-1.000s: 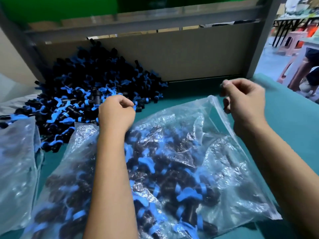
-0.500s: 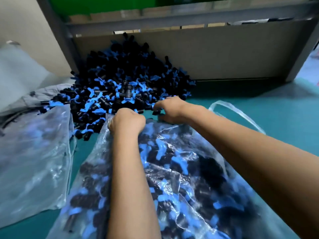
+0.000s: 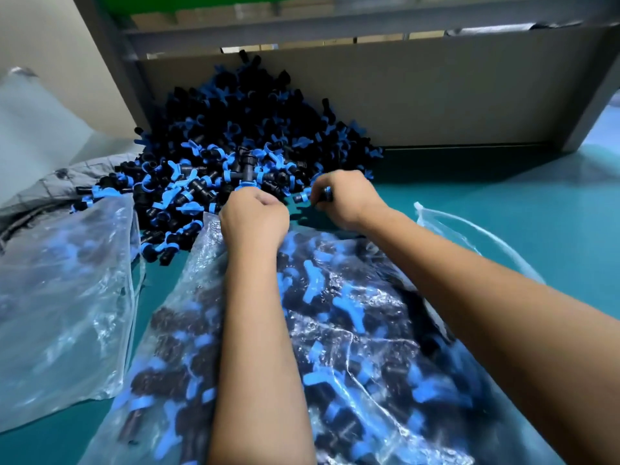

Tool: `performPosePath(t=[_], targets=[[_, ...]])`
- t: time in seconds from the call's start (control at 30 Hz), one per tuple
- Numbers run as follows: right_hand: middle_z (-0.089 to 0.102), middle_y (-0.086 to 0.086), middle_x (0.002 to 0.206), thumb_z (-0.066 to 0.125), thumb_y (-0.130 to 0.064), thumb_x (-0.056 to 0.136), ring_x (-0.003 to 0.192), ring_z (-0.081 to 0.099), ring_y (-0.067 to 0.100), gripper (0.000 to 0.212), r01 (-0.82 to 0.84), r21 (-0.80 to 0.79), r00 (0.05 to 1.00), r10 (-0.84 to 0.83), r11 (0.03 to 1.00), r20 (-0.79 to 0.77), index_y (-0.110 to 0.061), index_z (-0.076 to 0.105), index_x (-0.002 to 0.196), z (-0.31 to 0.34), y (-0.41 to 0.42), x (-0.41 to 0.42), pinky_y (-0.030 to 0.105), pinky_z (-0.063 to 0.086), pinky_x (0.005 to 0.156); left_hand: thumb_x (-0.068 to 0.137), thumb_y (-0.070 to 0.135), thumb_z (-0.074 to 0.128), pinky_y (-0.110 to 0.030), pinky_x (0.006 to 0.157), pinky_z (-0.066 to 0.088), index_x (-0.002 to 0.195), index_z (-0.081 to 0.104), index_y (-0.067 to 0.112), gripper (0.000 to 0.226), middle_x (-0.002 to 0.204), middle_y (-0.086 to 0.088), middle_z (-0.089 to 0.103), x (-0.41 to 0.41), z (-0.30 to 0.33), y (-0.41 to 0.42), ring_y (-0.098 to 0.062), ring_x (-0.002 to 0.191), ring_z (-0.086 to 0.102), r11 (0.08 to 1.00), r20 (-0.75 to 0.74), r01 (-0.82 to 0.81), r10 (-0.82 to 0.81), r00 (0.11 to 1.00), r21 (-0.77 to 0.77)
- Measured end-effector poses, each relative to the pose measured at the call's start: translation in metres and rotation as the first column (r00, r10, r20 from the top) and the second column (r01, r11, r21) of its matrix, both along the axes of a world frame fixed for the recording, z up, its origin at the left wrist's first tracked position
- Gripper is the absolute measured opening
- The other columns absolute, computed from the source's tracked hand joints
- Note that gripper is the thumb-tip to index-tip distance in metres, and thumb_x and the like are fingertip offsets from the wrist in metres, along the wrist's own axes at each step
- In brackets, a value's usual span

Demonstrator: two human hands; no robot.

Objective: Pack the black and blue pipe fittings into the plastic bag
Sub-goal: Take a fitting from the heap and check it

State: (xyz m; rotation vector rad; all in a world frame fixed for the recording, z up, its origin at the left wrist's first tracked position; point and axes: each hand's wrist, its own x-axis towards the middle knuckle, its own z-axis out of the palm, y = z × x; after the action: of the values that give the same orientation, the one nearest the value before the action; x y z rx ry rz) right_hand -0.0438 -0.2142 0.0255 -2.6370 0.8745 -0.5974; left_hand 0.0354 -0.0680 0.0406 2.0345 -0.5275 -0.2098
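Reaching from the head view, both hands meet the pile of fittings on the tabletop; right hand fingers curl round one fitting, left hand fingers curled, contents hidden; plastic bag below, partly cut off

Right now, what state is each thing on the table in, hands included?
Left hand: curled, holding the bag's mouth.
Right hand: gripping a fitting at the pile's edge.
Bag: lying flat, partly filled, mouth towards the pile.
Pile of fittings: loose, heaped against the board.
Second bag: lying at left.
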Motion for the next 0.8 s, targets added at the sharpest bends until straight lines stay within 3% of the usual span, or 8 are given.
performPosePath(t=[0.03,0.1,0.2,0.33,0.43,0.57,0.7,0.8], targets=[[0.071,-0.008,0.085,0.069,-0.011,0.089,0.079,0.063,0.008,0.012,-0.005,0.011,0.997,0.004,1.0,0.08,-0.022,0.074,0.091,0.004,0.001,-0.009,0.026,0.046,0.075,0.086,0.005,0.049,-0.02,0.047,0.043,0.072,0.07,0.024,0.032,0.081,0.01,0.07,-0.002,0.001,-0.002,-0.018,0.067,0.064,0.999,0.007,0.02,-0.019,1.0,-0.049],[0.058,-0.011,0.067,0.071,-0.012,0.088,0.06,0.047,0.002,0.01,-0.019,0.051,0.973,0.006,0.999,0.232,-0.022,0.072,0.086,0.011,0.004,-0.034,0.024,0.035,0.066,0.094,0.015,0.059,-0.024,0.058,0.052,0.08,0.071,0.016,0.019,0.082,0.005,0.072,-0.008,0.002,-0.009,-0.02,0.07,0.071,0.983,-0.036,0.103,-0.109,0.993,-0.151],[0.056,0.011,0.07,0.072,-0.009,0.087,0.064,0.042,0.012,0.013,-0.123,0.175,0.916,0.043,0.977,0.399,-0.022,0.072,0.085,0.014,0.014,-0.079,0.029,0.037,0.065,0.098,0.035,0.068,-0.035,0.073,0.056,0.09,0.067,0.01,0.026,0.084,-0.005,0.062,-0.028,0.004,-0.026,-0.016,0.072,0.077,0.937,-0.11,0.281,-0.308,0.945,-0.207],[0.064,0.013,0.088,0.072,-0.003,0.087,0.074,0.052,0.016,0.016,-0.198,0.216,0.856,0.062,0.956,0.513,-0.018,0.075,0.09,0.007,0.025,-0.136,0.04,0.047,0.071,0.093,0.005,0.074,-0.023,0.064,0.061,0.092,0.067,-0.008,0.014,0.086,-0.019,0.065,-0.07,0.009,-0.043,-0.025,0.07,0.07,0.83,-0.183,0.393,-0.491,0.852,-0.396],[0.067,0.0,0.089,0.071,-0.012,0.088,0.079,0.057,0.013,0.014,-0.296,0.386,0.776,-0.016,0.874,0.63,-0.021,0.077,0.096,-0.006,0.023,-0.17,0.03,0.048,0.064,0.085,-0.014,0.074,-0.022,0.061,0.061,0.086,0.065,0.001,0.017,0.083,-0.017,0.063,-0.092,0.012,-0.049,-0.022,0.062,0.068,0.768,-0.195,0.427,-0.566,0.801,-0.477],[0.069,0.005,0.098,0.076,-0.033,0.088,0.08,0.066,0.018,0.023,-0.4,0.616,0.553,-0.358,0.678,0.753,-0.022,0.065,0.104,-0.025,0.015,-0.2,0.027,0.05,0.06,0.083,-0.014,0.075,-0.027,0.066,0.063,0.085,0.071,0.002,0.017,0.077,-0.017,0.069,-0.113,0.01,-0.058,-0.019,0.06,0.07,0.723,-0.132,0.555,-0.65,0.749,-0.412],[0.072,0.005,0.093,0.071,-0.029,0.086,0.072,0.065,0.014,0.015,-0.45,0.638,0.513,-0.404,0.625,0.757,-0.021,0.074,0.097,-0.039,0.011,-0.211,0.019,0.05,0.058,0.081,-0.006,0.081,-0.044,0.086,0.063,0.091,0.078,0.008,0.017,0.087,-0.019,0.077,-0.122,0.0,-0.064,-0.023,0.074,0.07,0.71,-0.085,0.647,-0.689,0.72,-0.277],[0.073,0.004,0.088,0.077,-0.027,0.081,0.072,0.066,0.012,0.014,-0.446,0.641,0.522,-0.4,0.624,0.753,-0.018,0.078,0.091,-0.042,0.012,-0.213,0.018,0.051,0.062,0.079,-0.004,0.084,-0.047,0.086,0.061,0.088,0.08,0.011,0.018,0.082,-0.015,0.077,-0.12,-0.005,-0.064,-0.022,0.07,0.067,0.728,-0.087,0.643,-0.675,0.732,-0.239]])
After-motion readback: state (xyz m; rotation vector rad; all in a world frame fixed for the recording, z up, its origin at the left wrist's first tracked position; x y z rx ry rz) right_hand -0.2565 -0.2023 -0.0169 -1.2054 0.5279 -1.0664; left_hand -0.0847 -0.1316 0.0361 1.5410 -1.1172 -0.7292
